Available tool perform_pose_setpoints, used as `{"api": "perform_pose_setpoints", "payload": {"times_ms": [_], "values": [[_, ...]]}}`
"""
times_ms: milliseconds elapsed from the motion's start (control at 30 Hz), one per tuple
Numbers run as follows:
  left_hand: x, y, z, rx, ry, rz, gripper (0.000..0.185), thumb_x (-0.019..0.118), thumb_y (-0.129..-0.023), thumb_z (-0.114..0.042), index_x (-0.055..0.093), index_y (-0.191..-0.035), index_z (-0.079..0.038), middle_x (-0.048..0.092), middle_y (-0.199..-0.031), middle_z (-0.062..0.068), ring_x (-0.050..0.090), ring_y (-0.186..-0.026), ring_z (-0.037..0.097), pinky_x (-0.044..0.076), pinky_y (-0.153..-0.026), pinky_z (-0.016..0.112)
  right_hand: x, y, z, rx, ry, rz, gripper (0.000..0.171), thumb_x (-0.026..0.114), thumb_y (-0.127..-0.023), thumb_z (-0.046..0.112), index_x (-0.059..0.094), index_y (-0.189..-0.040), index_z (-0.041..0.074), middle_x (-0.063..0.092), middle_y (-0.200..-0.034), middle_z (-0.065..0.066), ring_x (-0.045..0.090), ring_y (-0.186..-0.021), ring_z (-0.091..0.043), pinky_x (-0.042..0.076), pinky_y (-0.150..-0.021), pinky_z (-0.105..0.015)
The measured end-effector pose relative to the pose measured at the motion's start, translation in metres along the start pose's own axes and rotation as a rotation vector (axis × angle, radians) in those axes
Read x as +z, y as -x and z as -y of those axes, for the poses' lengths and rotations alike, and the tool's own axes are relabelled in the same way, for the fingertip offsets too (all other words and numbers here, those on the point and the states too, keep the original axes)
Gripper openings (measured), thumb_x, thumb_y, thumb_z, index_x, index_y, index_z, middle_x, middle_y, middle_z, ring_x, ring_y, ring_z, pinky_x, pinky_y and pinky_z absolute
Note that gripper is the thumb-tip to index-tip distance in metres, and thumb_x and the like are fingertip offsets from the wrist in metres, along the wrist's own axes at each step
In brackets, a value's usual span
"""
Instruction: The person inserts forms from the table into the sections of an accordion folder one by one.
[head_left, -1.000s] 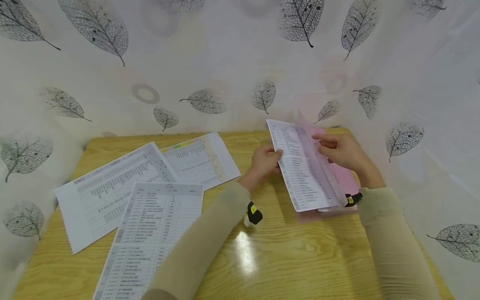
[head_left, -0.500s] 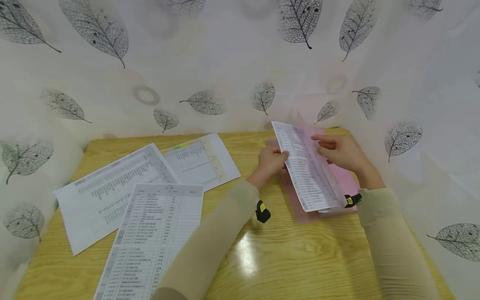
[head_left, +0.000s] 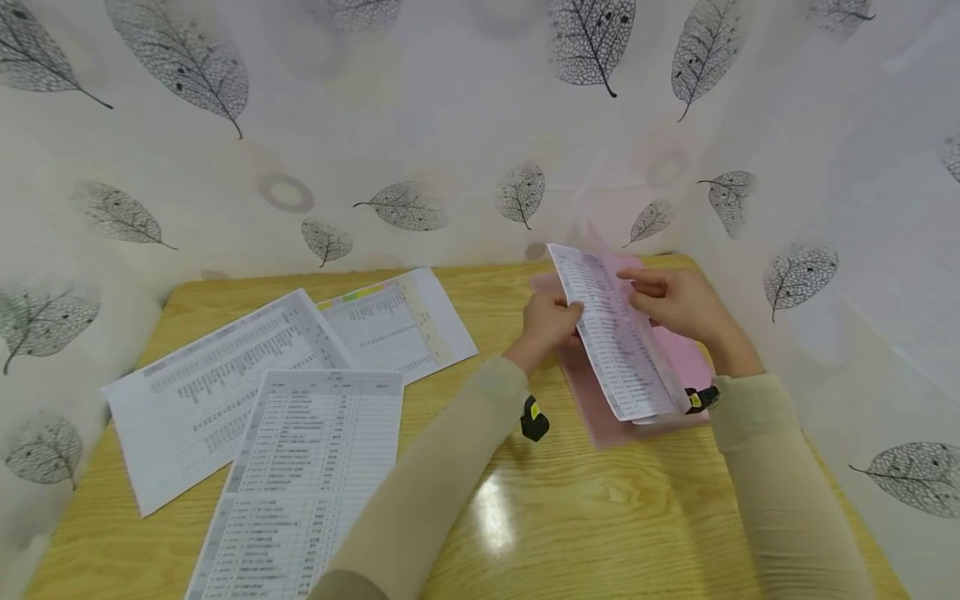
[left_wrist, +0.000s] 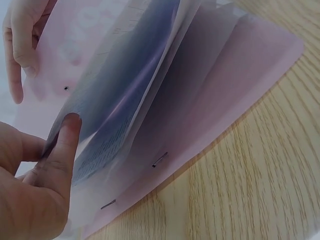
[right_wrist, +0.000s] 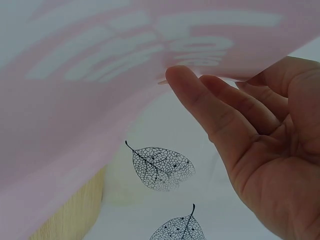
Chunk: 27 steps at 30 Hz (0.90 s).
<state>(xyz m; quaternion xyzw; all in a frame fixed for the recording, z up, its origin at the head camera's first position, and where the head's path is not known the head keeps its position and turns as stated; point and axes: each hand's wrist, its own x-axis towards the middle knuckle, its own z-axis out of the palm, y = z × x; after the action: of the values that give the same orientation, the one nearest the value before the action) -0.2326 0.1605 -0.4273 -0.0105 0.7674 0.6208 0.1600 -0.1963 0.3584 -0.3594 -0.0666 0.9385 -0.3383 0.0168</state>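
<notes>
A pink plastic folder [head_left: 600,421] lies open at the table's far right. Its lower leaf [left_wrist: 240,75] lies flat on the wood and shows two staples. A printed sheet [head_left: 615,342] stands tilted inside it, seen from beneath as a bluish curved page [left_wrist: 120,90]. My left hand [head_left: 551,321] pinches the sheet's left edge, with the thumb [left_wrist: 65,145] pressed on it. My right hand [head_left: 675,304] holds the folder's raised pink cover [right_wrist: 100,75], fingers [right_wrist: 210,100] against it. That hand's fingers [left_wrist: 20,45] curl over the cover's edge.
Three printed sheets lie at the table's left: one large [head_left: 202,392], one behind with a coloured strip [head_left: 397,321], one nearest me [head_left: 307,475]. A leaf-patterned curtain [head_left: 450,125] closes in the wooden table [head_left: 600,517] at the back and both sides.
My left hand has carried the sheet's edge rightward toward the folder, so the sheet stands steeper and narrower. More of the pink lower leaf shows at its left. The right hand has barely moved.
</notes>
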Motion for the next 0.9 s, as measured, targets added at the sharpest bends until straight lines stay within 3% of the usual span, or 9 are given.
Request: {"api": "perform_pose_setpoints", "payload": {"times_ms": [133,333,500,667,767,900], "values": [[0.0021,-0.0024,-0.0005,0.003,0.01,0.005,0.022,0.068,-0.102,-0.014,0.078,-0.103,0.005,0.078,-0.086,0.017,0.08,-0.075,0.034,0.066,-0.064,0.035,0.0008,-0.0002,0.001,0.025,-0.003,0.007,0.043,0.063,-0.101,0.012,0.064,-0.144,0.005,0.066,-0.137,-0.03,0.071,-0.116,-0.037,0.061,-0.067,-0.02],[0.0048,-0.007,0.0001,0.022,-0.022,0.025,0.022,0.067,-0.102,-0.013,0.077,-0.095,0.005,0.075,-0.079,0.014,0.077,-0.064,0.028,0.066,-0.066,0.04,0.001,-0.0009,0.0017,0.03,0.004,0.016,0.043,0.062,-0.102,0.012,0.064,-0.144,0.005,0.067,-0.136,-0.028,0.071,-0.115,-0.036,0.061,-0.067,-0.019],[0.0057,-0.0101,-0.0009,0.011,-0.073,0.029,0.022,0.066,-0.101,-0.014,0.075,-0.087,0.001,0.071,-0.071,0.009,0.066,-0.047,0.016,0.065,-0.06,0.038,0.0017,-0.0022,0.0037,0.043,0.02,0.021,0.043,0.062,-0.102,0.014,0.064,-0.144,0.006,0.067,-0.134,-0.028,0.072,-0.114,-0.038,0.06,-0.067,-0.019],[0.0059,-0.0093,-0.0031,-0.001,-0.109,0.032,0.026,0.065,-0.101,-0.012,0.07,-0.078,-0.001,0.061,-0.055,0.003,0.058,-0.039,0.012,0.066,-0.063,0.044,0.0039,-0.0032,0.0038,0.033,-0.011,0.027,0.043,0.062,-0.102,0.012,0.063,-0.145,0.004,0.068,-0.133,-0.029,0.074,-0.108,-0.034,0.062,-0.068,-0.021],[0.0067,-0.0102,-0.0031,-0.006,-0.101,0.055,0.026,0.066,-0.102,-0.015,0.071,-0.082,0.0,0.061,-0.053,0.004,0.059,-0.04,0.011,0.066,-0.062,0.041,0.0039,-0.0035,0.0029,0.038,-0.021,0.022,0.043,0.063,-0.102,0.012,0.063,-0.144,0.004,0.068,-0.133,-0.028,0.075,-0.102,-0.024,0.062,-0.068,-0.021],[0.0066,-0.0091,-0.0029,-0.015,-0.023,0.089,0.024,0.066,-0.104,-0.017,0.074,-0.101,0.005,0.07,-0.065,0.009,0.065,-0.047,0.013,0.063,-0.056,0.032,0.0018,-0.0034,0.0008,0.041,-0.018,0.012,0.043,0.063,-0.101,0.012,0.064,-0.143,0.003,0.068,-0.132,-0.029,0.075,-0.097,-0.014,0.062,-0.066,-0.021]]}}
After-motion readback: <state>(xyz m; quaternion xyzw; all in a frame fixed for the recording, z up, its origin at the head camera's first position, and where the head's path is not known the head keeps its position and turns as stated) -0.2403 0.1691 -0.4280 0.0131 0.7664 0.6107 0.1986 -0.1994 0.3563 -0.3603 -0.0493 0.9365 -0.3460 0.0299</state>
